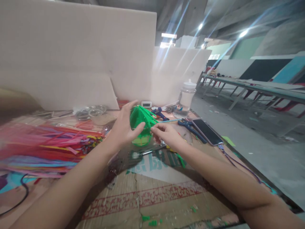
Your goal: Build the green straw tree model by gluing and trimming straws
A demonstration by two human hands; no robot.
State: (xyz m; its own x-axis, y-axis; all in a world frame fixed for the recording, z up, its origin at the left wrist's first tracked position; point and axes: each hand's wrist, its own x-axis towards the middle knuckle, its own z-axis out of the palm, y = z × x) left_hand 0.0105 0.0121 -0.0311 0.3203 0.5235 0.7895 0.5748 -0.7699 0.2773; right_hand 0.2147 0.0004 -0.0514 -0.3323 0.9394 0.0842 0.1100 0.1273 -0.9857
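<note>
A bright green cone-shaped craft piece (138, 122) of thin strips stands over the cardboard, between my two hands. Its rounded lower end (141, 141) is paler and yellowish green. My left hand (122, 124) cups it from the left, thumb across the front and the other fingers up by its top. Several narrow green strips (149, 117) slope down from the peak to the right. My right hand (166, 135) is closed in a pinch at the lower ends of these strips. Its fingertips partly hide what lies between them.
Colourful strips in plastic (57, 143) lie at left. Beyond my hands are a small white digital display (146, 104), a dark blue glue gun (160, 114) and a clear jar (187, 95). Dark-handled pliers (192, 128) and a phone (207, 132) with a cord lie right. White boards (78, 47) stand behind.
</note>
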